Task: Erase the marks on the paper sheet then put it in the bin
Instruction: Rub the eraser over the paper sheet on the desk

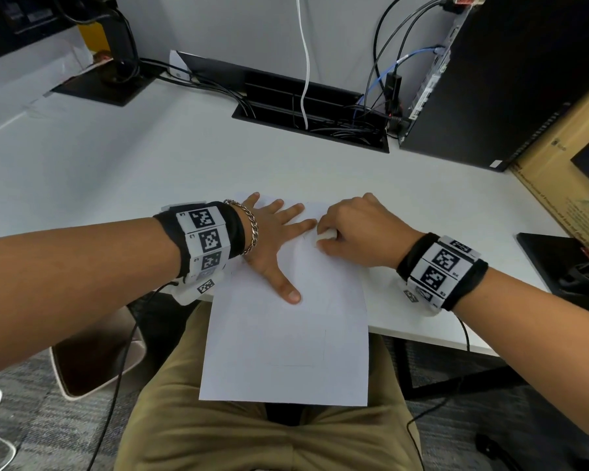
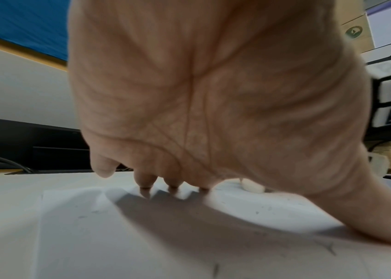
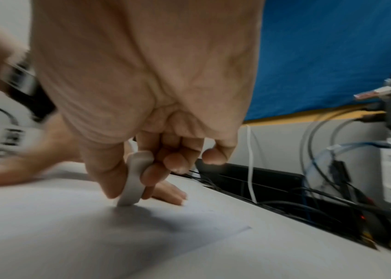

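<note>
One paper sheet (image 1: 286,334) lies on the white desk (image 1: 150,164), its near half overhanging the desk edge above my lap. My left hand (image 1: 272,239) lies flat on the sheet's far left part, fingers spread and straight, thumb pointing back toward me, holding nothing, only pressing the paper down. My right hand (image 1: 357,229) pinches one white eraser (image 1: 327,236) just beside the left fingertips.

Head view: both wrists carry marker bands, a chain bracelet (image 1: 249,229) on the left. One black computer tower (image 1: 497,79) stands at far right, one cable slot (image 1: 313,110) sits behind the sheet. Faint pencil lines show on the sheet's lower part. No bin shows in any view.

Left wrist view: the palm (image 2: 213,94) arches over the paper, fingertips and thumb down on it. Only here do I see small dark marks (image 2: 328,247) near the thumb, plus grey specks scattered on the sheet. The eraser (image 2: 252,186) peeks past the palm.

Right wrist view, blurred: the eraser (image 3: 133,181) stands on its lower end against the paper, gripped between thumb and one curled finger; the other fingers (image 3: 180,162) curl clear of it. The left hand's fingertips (image 3: 168,194) lie just behind.

Count: two hands, one sheet, one eraser.
</note>
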The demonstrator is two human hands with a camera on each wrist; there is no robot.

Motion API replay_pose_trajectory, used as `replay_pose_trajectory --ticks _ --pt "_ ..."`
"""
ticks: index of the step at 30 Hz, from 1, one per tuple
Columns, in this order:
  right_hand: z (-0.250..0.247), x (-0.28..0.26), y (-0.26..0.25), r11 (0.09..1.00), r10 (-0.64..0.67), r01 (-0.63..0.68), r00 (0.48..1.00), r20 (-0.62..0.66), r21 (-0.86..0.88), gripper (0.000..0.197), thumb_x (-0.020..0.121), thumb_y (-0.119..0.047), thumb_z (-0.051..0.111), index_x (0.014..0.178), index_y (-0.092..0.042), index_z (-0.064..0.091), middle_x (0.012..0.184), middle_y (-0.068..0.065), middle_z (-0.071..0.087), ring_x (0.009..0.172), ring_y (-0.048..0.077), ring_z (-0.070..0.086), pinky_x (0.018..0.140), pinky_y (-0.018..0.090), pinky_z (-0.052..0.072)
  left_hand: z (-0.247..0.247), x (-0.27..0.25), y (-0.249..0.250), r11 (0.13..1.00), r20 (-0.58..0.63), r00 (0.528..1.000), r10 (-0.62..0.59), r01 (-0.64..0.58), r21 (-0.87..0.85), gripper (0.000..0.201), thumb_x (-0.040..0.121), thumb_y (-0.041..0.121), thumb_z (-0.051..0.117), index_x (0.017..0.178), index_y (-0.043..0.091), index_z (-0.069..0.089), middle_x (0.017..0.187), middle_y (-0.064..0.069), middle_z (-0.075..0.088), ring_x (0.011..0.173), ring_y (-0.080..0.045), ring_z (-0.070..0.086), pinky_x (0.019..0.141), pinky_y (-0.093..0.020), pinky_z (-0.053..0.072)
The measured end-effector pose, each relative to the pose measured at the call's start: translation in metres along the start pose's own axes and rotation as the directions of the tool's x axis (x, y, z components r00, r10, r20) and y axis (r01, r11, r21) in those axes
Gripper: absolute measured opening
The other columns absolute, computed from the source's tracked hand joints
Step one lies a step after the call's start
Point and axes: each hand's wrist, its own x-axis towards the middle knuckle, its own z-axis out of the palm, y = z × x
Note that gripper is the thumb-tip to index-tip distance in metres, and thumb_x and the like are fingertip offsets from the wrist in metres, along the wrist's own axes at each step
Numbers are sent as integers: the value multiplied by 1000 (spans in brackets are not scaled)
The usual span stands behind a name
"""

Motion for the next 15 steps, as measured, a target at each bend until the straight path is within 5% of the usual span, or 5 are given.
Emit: replay_pose_trajectory --ticks 6,12,15 --pt "-1 -25 -17 989 -107 116 989 100 -91 27 96 -47 50 103 -29 70 89 -13 59 96 11 57 83 36 35 -1 -1 2 1000 4 1000 -15 15 17 150 48 109 52 156 47 -30 168 10 -33 159 -27 -21 121 -67 -15" --pt "-5 -8 -10 999 -21 23 999 34 -36 27 95 -43 54 113 -30 70 89 -17 49 101 12 59 81 35 27 -2 0 3 1000 1 1000 -17 17 26 151 47 109 52 157 46 -29 169 9 -31 160 -27 -20 121 -68 -14" --pt "-2 -24 -20 994 -83 89 993 79 -64 25 95 -46 52 104 -30 70 88 -14 57 95 11 60 85 36 37 -2 -2 3 999 4 1000 -29 28 33 150 47 109 52 156 46 -30 169 9 -32 160 -27 -19 121 -69 -13"
